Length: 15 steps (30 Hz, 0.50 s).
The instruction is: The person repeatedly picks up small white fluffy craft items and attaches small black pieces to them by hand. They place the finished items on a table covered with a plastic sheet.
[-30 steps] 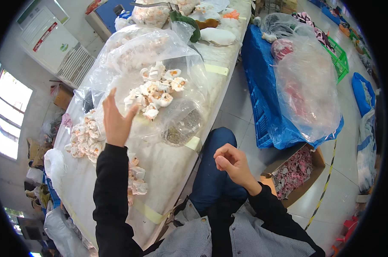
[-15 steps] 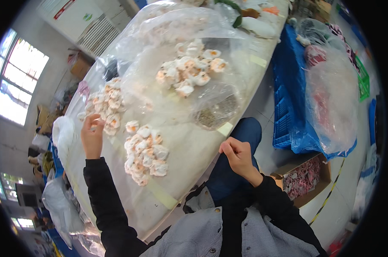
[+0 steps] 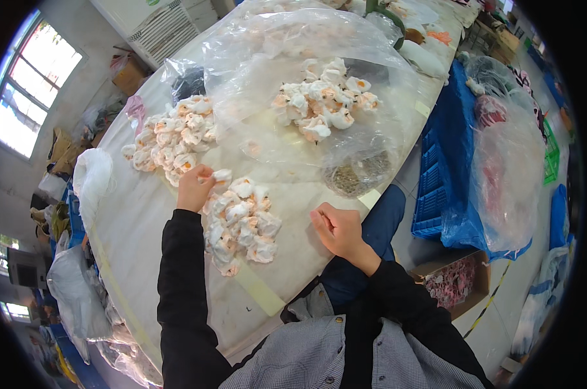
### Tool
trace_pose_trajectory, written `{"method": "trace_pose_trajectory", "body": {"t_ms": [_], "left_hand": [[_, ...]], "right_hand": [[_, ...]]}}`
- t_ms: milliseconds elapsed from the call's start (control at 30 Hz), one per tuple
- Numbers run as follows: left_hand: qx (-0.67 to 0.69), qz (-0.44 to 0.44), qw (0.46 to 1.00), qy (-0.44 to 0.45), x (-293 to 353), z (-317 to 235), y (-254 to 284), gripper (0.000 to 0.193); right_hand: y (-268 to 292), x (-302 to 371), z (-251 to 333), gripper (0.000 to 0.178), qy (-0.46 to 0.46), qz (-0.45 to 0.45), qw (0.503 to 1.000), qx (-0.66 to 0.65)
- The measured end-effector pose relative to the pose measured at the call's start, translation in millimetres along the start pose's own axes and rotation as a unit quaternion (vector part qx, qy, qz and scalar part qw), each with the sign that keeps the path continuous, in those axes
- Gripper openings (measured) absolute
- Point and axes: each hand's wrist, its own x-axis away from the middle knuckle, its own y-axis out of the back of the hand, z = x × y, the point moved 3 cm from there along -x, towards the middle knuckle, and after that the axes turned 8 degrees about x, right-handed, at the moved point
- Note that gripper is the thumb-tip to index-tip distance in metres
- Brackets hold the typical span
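Note:
My left hand (image 3: 195, 188) is closed in a pinch at a single white artificial flower (image 3: 223, 176), at the upper edge of the near pile of flowers (image 3: 243, 220). The flowers are white with peach and orange centres. Just beyond that hand lies a second, larger pile of flowers (image 3: 170, 139). To the right, my right hand (image 3: 337, 230) hovers over the table's near edge with its fingers curled together; whatever is inside them, if anything, is hidden. A third cluster of flowers (image 3: 326, 100) rests on clear plastic sheeting farther off.
Clear plastic (image 3: 254, 71) covers the far part of the white table (image 3: 144, 214). A transparent bag of small greenish-brown bits (image 3: 353, 176) lies near the right edge. On the floor at right stand a blue crate (image 3: 428, 188) and a cardboard box (image 3: 478, 285) with pink pieces.
My left hand has moved right, from the larger flower pile to the single flower by the near pile. My right hand has shifted slightly left over the table's edge. The view has turned a little.

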Motion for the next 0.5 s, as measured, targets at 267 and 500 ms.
{"method": "trace_pose_trajectory", "body": {"t_ms": [267,500], "left_hand": [[0.248,-0.094,0.963,-0.059,57.5,-142.1,4.2,0.01],[0.31,-0.025,0.947,-0.078,108.9,-186.0,-101.7,0.023]], "right_hand": [[7.6,2.7,-5.3,0.018,0.001,-0.035,0.999,0.005],[20.9,-0.2,-2.6,0.051,-0.013,-0.084,0.981,-0.177]]}}
